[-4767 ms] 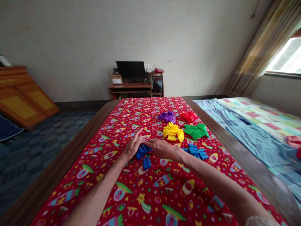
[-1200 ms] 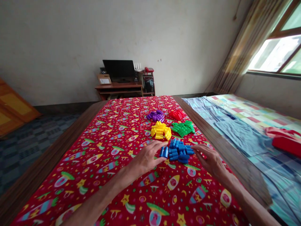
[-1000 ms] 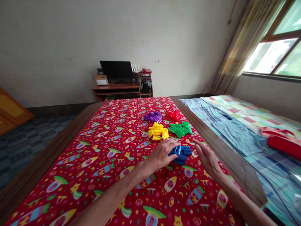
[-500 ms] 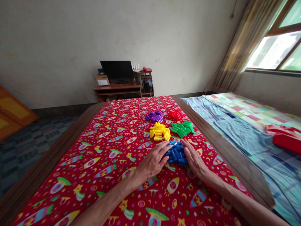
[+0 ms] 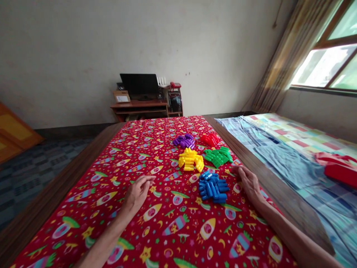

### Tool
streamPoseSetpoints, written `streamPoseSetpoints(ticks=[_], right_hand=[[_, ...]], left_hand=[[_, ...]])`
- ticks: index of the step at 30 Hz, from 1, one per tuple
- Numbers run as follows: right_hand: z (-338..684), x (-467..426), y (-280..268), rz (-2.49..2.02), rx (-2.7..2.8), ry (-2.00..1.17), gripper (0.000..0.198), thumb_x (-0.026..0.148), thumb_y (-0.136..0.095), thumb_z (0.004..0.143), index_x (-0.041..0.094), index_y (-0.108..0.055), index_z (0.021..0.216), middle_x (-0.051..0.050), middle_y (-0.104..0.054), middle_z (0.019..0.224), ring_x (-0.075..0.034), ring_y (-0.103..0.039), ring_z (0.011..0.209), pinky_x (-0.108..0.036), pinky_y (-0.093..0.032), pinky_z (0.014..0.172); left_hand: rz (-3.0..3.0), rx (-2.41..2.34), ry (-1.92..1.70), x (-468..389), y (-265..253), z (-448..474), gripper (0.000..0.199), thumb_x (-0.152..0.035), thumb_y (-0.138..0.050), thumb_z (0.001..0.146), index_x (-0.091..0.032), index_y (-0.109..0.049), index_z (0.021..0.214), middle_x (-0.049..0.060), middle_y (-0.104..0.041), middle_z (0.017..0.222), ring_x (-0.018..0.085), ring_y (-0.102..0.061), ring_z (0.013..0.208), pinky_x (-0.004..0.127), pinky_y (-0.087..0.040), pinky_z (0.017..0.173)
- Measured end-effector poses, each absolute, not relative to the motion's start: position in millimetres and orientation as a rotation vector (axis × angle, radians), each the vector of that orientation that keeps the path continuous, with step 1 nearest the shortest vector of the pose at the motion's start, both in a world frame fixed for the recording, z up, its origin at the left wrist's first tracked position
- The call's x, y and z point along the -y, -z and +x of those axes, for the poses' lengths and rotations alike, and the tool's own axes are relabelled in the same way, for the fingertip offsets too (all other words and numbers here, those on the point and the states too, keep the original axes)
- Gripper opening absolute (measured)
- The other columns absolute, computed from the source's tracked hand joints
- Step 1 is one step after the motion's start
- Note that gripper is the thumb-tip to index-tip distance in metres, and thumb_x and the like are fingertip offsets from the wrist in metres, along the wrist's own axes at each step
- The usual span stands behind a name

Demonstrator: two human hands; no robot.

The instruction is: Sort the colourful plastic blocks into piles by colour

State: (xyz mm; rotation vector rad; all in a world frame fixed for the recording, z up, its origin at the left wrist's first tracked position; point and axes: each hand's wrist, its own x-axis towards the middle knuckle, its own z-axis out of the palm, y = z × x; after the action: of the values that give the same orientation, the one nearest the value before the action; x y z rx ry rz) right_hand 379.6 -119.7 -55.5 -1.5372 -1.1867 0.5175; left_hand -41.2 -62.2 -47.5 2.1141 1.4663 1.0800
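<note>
My left hand [image 5: 138, 191] rests on the red patterned tablecloth [image 5: 117, 203], fingers loosely bent and nothing in them, well left of the piles. To the right of the blue pile lies my right hand [image 5: 248, 182], also holding nothing, its fingers relaxed near the cloth's right side. Between them is a heap of blue plastic pieces [image 5: 213, 187], short and tube-like. Beyond it sit a yellow pile [image 5: 191, 160] and a green pile [image 5: 219, 156]. Farther back are a purple pile [image 5: 184, 141] and a red pile [image 5: 210, 139].
A wooden table edge [image 5: 295, 208] runs along the cloth's right side. Beside it is a bed [image 5: 298, 145] with checked covers and a red object [image 5: 340, 173]. A desk with a monitor [image 5: 140, 85] stands against the far wall.
Both hands have come away from the blue pile, the left one moving left and the right one moving right. The blue pieces now lie uncovered.
</note>
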Motion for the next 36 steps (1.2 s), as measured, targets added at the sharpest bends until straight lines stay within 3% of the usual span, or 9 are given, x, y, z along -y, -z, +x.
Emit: streamPoseSetpoints(ticks=[4, 11, 18, 23, 29, 36], right_hand=[[375, 123, 51, -1.656, 1.256, -0.484, 0.058, 0.068, -0.044, 0.083, 0.017, -0.069, 0.096, -0.011, -0.073, 0.091, -0.026, -0.068, 0.08, -0.038, -0.056, 0.068], [378, 120, 55, -1.615, 1.246, -0.475, 0.047, 0.059, -0.046, 0.086, 0.02, -0.071, 0.094, -0.008, -0.073, 0.087, -0.022, -0.067, 0.072, -0.034, -0.055, 0.062], [384, 126, 62, -1.61, 1.191, -0.469, 0.047, 0.059, -0.048, 0.087, 0.019, -0.071, 0.095, -0.009, -0.073, 0.094, -0.025, -0.068, 0.083, -0.036, -0.055, 0.074], [405, 90, 30, -1.513, 1.087, -0.344, 0.052, 0.064, -0.051, 0.082, 0.018, -0.071, 0.092, -0.011, -0.073, 0.097, -0.027, -0.067, 0.088, -0.042, -0.053, 0.083], [439, -33, -6, -1.18, 1.007, -0.628, 0.064, 0.075, -0.042, 0.079, 0.018, -0.068, 0.088, -0.015, -0.073, 0.101, -0.029, -0.067, 0.101, -0.046, -0.051, 0.092], [437, -120, 23, -1.089, 0.969, -0.998, 0.075, 0.077, -0.024, 0.084, 0.017, -0.068, 0.088, -0.019, -0.072, 0.1, -0.029, -0.065, 0.107, -0.048, -0.049, 0.093]], left_hand=[[2.222, -1.414, -1.087, 64, 45, -38, 0.03, -0.036, -0.044, 0.086, -0.021, -0.07, 0.087, 0.007, -0.072, 0.093, 0.021, -0.069, 0.085, 0.031, -0.057, 0.076], [2.232, -1.391, -1.097, 66, 45, -37, 0.029, -0.034, -0.044, 0.086, -0.022, -0.07, 0.087, 0.006, -0.072, 0.093, 0.021, -0.069, 0.087, 0.031, -0.057, 0.079], [2.214, -1.384, -1.102, 68, 43, -36, 0.028, -0.031, -0.044, 0.087, -0.023, -0.07, 0.088, 0.006, -0.072, 0.094, 0.021, -0.069, 0.089, 0.03, -0.057, 0.079], [2.235, -1.383, -1.106, 69, 44, -37, 0.029, -0.031, -0.043, 0.088, -0.022, -0.07, 0.088, 0.007, -0.072, 0.094, 0.02, -0.07, 0.087, 0.029, -0.058, 0.077], [2.27, -1.373, -1.111, 68, 45, -38, 0.028, -0.031, -0.044, 0.089, -0.023, -0.071, 0.088, 0.006, -0.072, 0.093, 0.02, -0.07, 0.086, 0.027, -0.058, 0.077], [2.308, -1.391, -1.15, 65, 62, -47, 0.028, -0.031, -0.044, 0.091, -0.026, -0.071, 0.091, 0.003, -0.072, 0.095, 0.017, -0.071, 0.087, 0.022, -0.057, 0.076]])
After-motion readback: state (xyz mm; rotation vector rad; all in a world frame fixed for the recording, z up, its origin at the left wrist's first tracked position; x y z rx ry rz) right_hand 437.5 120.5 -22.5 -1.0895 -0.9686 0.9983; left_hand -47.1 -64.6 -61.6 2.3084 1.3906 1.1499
